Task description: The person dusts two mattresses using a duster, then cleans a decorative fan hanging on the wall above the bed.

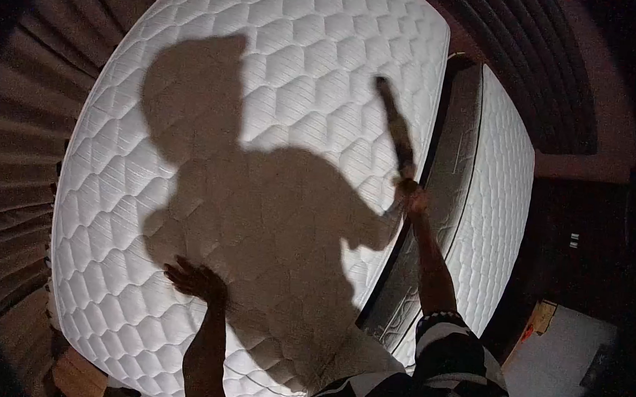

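While the left hand (197, 280) is spreading its fingers over the white quilted mattress (296, 61), the outstretched right hand (414, 196) is gripping a blurred, dark stick-shaped object (396, 123).

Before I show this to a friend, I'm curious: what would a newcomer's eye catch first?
The big human-shaped shadow, spread across the middle of the white quilted mattress. Next, the long dark object held in the right hand, near the picture's upper centre. Then the left hand, fingers spread, lower left.
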`<state>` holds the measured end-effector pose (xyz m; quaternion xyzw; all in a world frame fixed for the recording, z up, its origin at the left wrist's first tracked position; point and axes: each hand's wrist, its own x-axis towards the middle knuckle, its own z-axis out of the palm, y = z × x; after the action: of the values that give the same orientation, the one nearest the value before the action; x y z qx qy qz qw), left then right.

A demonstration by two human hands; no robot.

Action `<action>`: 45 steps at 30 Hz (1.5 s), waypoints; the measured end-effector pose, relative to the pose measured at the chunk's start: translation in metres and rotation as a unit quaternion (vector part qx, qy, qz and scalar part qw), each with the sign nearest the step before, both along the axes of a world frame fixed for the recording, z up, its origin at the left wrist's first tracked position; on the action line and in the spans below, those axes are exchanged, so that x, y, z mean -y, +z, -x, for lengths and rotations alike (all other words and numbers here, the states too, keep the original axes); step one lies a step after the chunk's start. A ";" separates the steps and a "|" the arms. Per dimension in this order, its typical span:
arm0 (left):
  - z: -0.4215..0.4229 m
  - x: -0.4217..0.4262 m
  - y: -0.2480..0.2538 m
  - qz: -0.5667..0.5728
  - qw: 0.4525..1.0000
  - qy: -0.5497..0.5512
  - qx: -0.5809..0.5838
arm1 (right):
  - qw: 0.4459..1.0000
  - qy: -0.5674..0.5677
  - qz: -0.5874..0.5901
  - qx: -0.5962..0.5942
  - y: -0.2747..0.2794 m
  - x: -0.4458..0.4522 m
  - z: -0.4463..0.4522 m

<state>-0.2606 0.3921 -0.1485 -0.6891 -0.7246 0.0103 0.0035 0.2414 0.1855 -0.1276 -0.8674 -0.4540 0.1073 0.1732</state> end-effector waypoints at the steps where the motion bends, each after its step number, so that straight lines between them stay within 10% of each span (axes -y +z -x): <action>1: 0.000 0.001 0.001 0.002 1.000 -0.005 0.003 | 0.990 -0.142 -0.009 -0.001 0.009 0.022 -0.017; 5: 0.002 0.003 -0.003 -0.014 1.000 0.001 -0.020 | 0.960 -0.278 -0.031 -0.026 0.023 0.050 0.021; 12: -0.005 0.008 0.008 -0.076 0.993 -0.032 -0.082 | 0.952 0.224 0.202 -0.059 0.013 0.045 0.182; 16: -0.002 0.011 0.023 -0.119 0.988 -0.091 -0.020 | 0.960 0.052 -0.216 -0.169 -0.004 0.131 0.083; 19: 0.000 0.010 0.031 -0.087 0.984 -0.126 -0.093 | 0.945 -0.323 0.054 0.000 0.028 0.146 0.062; 20: 0.003 0.012 0.025 -0.082 0.984 -0.126 -0.093 | 0.966 -0.246 -0.073 0.009 0.017 0.160 0.080; 22: 0.010 0.012 0.010 -0.112 0.986 -0.110 -0.049 | 0.944 -0.279 0.163 -0.071 0.038 0.140 0.128; 23: 0.013 0.011 0.005 -0.112 0.986 -0.112 -0.050 | 0.965 -0.131 0.065 -0.217 0.034 0.154 0.161; 25: 0.015 0.012 -0.001 -0.158 0.976 -0.134 -0.069 | 0.966 0.201 0.136 -0.083 -0.022 0.181 0.225; 27: 0.012 0.014 0.001 -0.150 0.975 -0.132 -0.098 | 0.957 0.218 0.174 -0.086 -0.006 0.189 0.231; 30: 0.018 0.010 -0.005 -0.108 0.971 -0.117 -0.180 | 0.955 0.033 0.293 0.006 -0.021 0.228 0.178; 32: 0.012 0.016 -0.004 -0.075 0.965 -0.109 -0.225 | 0.979 -0.192 0.012 -0.072 -0.040 0.266 0.115; 35: 0.000 0.019 0.007 -0.142 0.984 -0.046 -0.102 | 0.899 -0.420 -0.009 -0.124 0.005 0.239 0.111; 43: 0.010 0.020 -0.003 -0.156 0.985 -0.061 0.040 | 0.972 0.188 0.135 -0.042 -0.022 0.243 0.211; 45: 0.010 0.017 -0.002 -0.150 0.985 -0.066 0.046 | 0.969 0.119 0.215 0.030 -0.016 0.239 0.164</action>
<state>-0.2704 0.3750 -0.1509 -0.7269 -0.6703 -0.1302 0.0737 0.0771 -0.0533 -0.1437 -0.8266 -0.5255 0.1962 -0.0455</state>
